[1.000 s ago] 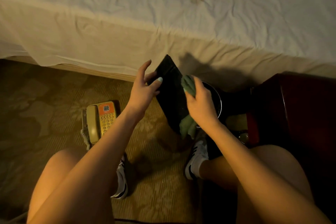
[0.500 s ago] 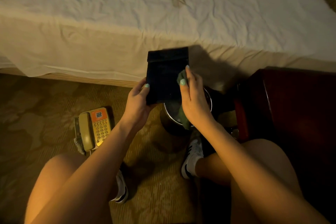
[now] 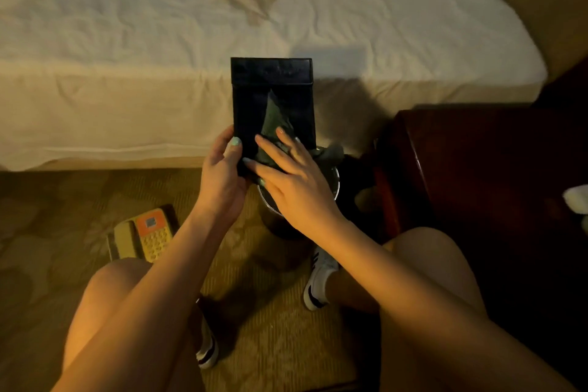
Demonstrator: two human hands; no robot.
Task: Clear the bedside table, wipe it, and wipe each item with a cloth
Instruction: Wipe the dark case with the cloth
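The left hand grips the near left edge of the black box, holding it upright as a steady wiping face; the right hand, fingers spread flat, presses the green cloth against it; the bedside table stands at right; the telephone lies on the carpet at near left, probably moved off for cleaning.

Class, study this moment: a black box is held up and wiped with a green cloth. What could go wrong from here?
The left hand grips the black box only by its lower edge; pressure from the right hand wiping with the green cloth might tip it into the bin below. The phone on the floor could get kicked.
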